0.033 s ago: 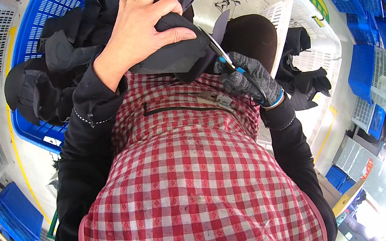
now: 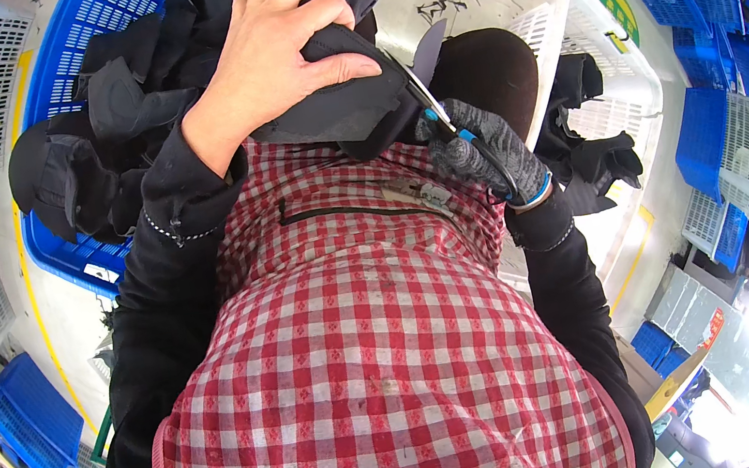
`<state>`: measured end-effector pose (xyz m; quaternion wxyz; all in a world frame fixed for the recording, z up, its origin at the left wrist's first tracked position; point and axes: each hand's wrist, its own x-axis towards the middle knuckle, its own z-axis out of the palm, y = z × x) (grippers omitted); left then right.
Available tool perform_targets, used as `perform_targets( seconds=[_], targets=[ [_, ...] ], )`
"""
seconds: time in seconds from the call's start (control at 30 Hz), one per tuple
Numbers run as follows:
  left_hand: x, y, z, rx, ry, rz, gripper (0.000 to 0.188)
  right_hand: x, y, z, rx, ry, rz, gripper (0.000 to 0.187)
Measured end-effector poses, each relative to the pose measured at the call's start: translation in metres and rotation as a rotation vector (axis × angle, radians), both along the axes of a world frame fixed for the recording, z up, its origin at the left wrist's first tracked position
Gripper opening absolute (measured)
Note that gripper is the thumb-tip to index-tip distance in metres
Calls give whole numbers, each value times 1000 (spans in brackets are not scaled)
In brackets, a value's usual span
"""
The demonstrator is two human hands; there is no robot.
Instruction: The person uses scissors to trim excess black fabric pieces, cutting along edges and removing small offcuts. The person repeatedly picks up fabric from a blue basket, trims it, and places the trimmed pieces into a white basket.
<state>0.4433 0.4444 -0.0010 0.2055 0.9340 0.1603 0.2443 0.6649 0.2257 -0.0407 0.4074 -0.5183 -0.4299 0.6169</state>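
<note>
My bare left hand (image 2: 272, 49) is closed on a black padded fabric piece (image 2: 326, 114), thumb on top and fingers over its far side. The piece lies over my lap, its edge turned toward the right. A dark grey knit glove covers my right hand (image 2: 479, 151), which grips a pair of scissors (image 2: 418, 88). Bits of blue show near their pivot and handles. The blades point away from me along the right edge of the black piece; whether they touch it I cannot tell. The glove hides part of the handles.
On my left, a blue basket (image 2: 69, 255) is heaped with similar black pieces (image 2: 128, 101). A white basket (image 2: 644, 79) at my right holds more. Black thread scraps (image 2: 446, 5) lie on the floor ahead. Stacked blue crates (image 2: 702, 138) stand farther right.
</note>
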Motion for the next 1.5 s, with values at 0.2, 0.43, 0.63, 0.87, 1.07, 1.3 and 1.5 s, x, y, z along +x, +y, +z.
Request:
perform_targets(
  seconds=[0.2, 0.43, 0.63, 0.87, 1.07, 1.3, 1.5],
  targets=[
    [3, 1, 0, 22, -82, -6, 55, 2, 9, 3, 36, -130, 33, 45],
    [0, -39, 2, -20, 141, 440, 114, 9, 7, 13, -38, -148, 62, 63],
    [-5, -35, -2, -61, 141, 426, 115, 6, 11, 0, 16, -115, 68, 74],
    [-5, -36, -2, -57, 126, 422, 114, 5, 19, -7, 113, -204, 68, 65],
    [-7, -35, -3, -71, 123, 424, 115, 14, 22, 3, 77, -390, 122, 50],
    [-4, -38, -4, -51, 131, 435, 116, 6, 33, 7, 238, -608, 92, 55],
    [-6, -38, -7, -52, 127, 442, 115, 4, 34, 6, 209, -618, 72, 62]
  ],
)
